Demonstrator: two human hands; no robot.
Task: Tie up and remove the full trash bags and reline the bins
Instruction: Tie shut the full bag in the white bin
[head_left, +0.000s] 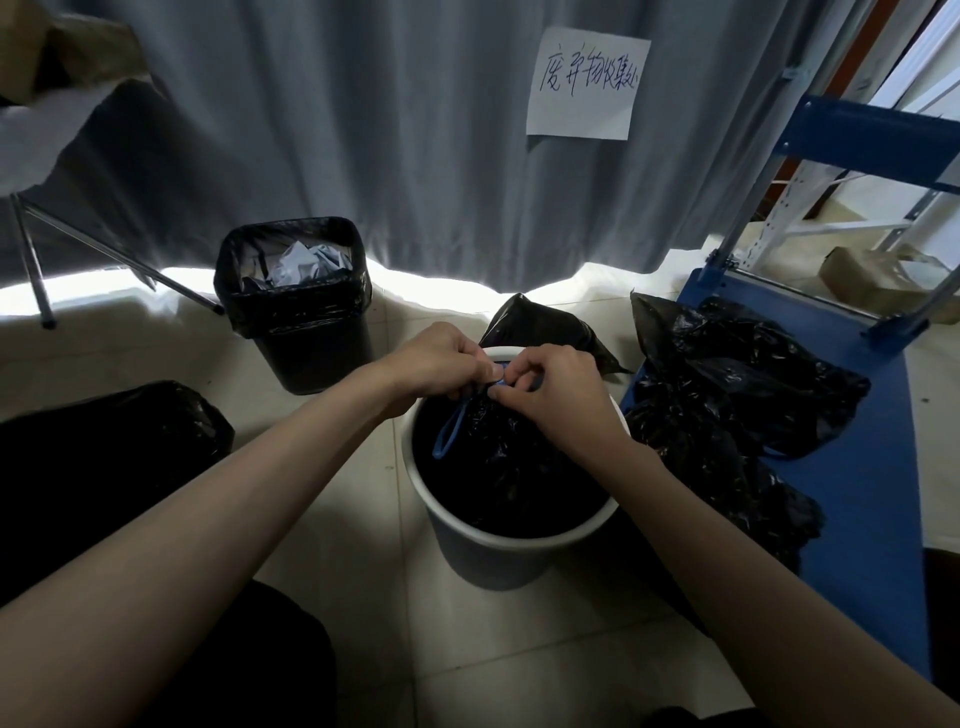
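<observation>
- Forearms, two, bare: reach forward from the lower corners and meet over the white bin (498, 551), the landmark for all entries below.
- Left hand (441, 364): above the bin's far rim, fingers curled closed, thumb and forefinger pinching the blue drawstring (451, 431) at the knot; judged to be holding one strand taut.
- Right hand (558, 387): beside the left, touching it at the fingertips, closed in a pinch on the same drawstring; judged to be forming or tightening the knot.
- Black trash bag (514, 467): inside the white bin, neck gathered shut under the hands, one drawstring loop hanging down over the plastic. Not yet lifted out.
- Black square bin (298, 332): beyond the white bin to the left, lined, crumpled paper (306, 262) showing at the open top; untied.
- Black bags, loose heap (737, 374): right of the white bin, on a blue cart deck (872, 493); whether full or spare liners, cannot tell.
- Black bag (104, 441): left of the white bin, on the floor.
- Grey curtain (363, 130): behind both bins, handwritten paper sign (584, 83) attached.
</observation>
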